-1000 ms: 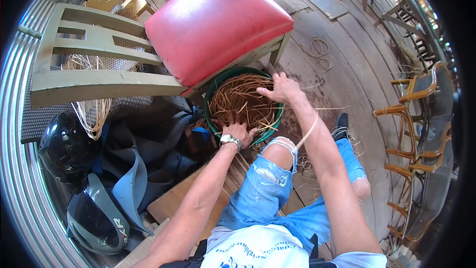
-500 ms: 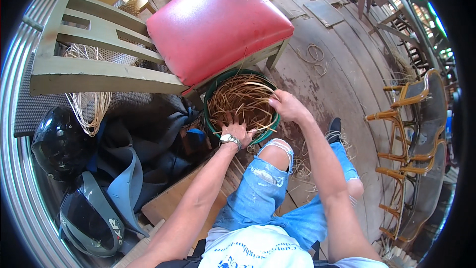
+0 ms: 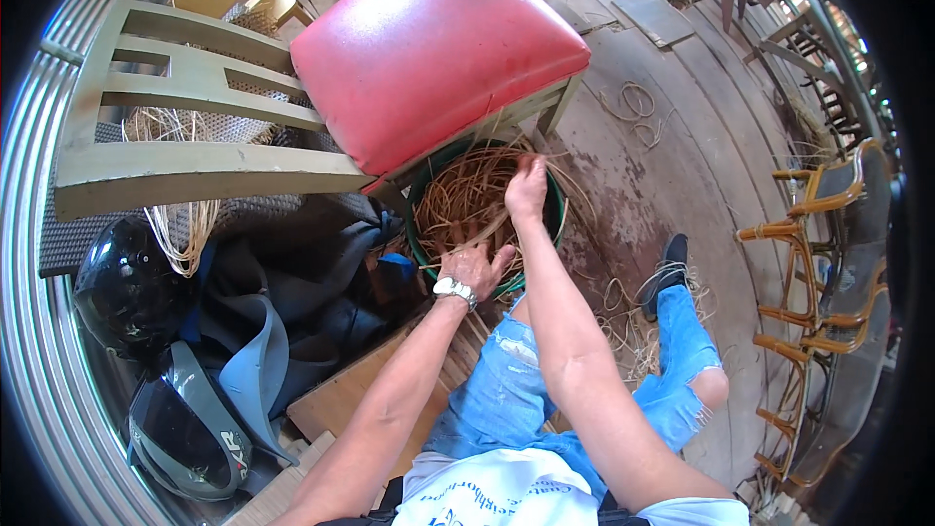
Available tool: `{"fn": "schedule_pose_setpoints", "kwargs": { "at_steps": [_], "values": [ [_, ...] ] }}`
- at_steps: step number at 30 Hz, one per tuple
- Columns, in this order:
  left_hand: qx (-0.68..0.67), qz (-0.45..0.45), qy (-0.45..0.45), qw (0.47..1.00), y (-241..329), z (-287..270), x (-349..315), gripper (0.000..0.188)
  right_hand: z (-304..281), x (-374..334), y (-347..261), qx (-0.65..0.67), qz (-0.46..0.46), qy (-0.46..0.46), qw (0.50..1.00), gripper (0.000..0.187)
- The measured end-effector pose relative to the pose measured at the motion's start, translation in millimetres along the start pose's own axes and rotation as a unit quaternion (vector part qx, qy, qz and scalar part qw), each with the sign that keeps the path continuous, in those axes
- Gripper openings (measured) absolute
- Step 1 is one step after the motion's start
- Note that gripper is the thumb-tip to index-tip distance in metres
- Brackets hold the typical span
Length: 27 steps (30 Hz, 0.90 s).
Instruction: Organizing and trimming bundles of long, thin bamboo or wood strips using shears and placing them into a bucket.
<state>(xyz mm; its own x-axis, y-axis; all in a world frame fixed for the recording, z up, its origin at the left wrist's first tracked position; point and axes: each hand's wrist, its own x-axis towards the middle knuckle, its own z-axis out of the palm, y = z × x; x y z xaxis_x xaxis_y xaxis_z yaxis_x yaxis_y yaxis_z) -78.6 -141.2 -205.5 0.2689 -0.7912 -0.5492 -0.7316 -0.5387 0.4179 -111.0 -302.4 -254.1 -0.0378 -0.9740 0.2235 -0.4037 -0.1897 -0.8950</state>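
Observation:
Brown rattan strips (image 3: 456,192) lie coiled in a round green tub (image 3: 560,224) in front of me. My left hand (image 3: 471,270), with a metal-banded watch at the wrist, rests on the strips at the tub's near side. Its fingers reach down among them and its thumb stands apart. Over the right part of the tub is my right hand (image 3: 527,191), fingers curled closed around a rattan strip. The grip itself is partly hidden by the back of that hand. Loose strip ends arc out past the tub's right rim.
A chair with a red padded seat (image 3: 438,49) lies close against the tub's far side. Left are a black helmet (image 3: 136,287), a grey helmet (image 3: 190,429) and dark sheet material (image 3: 312,282). Rattan-framed chairs (image 3: 828,302) stand right; loose strips (image 3: 638,102) lie on the plank floor.
My right hand has moved left from the tub's right rim to over the coiled strips. My left hand stays on the strips, with its thumb now spread wider. The view has shifted slightly.

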Motion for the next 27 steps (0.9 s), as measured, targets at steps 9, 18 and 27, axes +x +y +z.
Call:
{"fn": "schedule_pose_setpoints", "kwargs": {
  "at_steps": [9, 18, 27],
  "values": [
    [-0.025, -0.005, 0.114, 0.993, -12.9, 12.8, 5.2, 0.067, -54.0, -48.3, 11.8, -0.502, -0.133, -0.480, 0.708, 0.026],
    [0.022, -0.040, 0.240, 0.970, 8.5, -12.4, 37.2, 0.081, -64.7, -53.4, -22.5, -0.559, -0.206, -0.580, 0.555, 0.029],
    [0.180, -0.033, 0.181, 0.966, -22.5, 7.2, 86.7, 0.046, -83.2, -52.2, -56.7, -0.301, -0.294, -0.282, 0.862, 0.045]
  ]
}}
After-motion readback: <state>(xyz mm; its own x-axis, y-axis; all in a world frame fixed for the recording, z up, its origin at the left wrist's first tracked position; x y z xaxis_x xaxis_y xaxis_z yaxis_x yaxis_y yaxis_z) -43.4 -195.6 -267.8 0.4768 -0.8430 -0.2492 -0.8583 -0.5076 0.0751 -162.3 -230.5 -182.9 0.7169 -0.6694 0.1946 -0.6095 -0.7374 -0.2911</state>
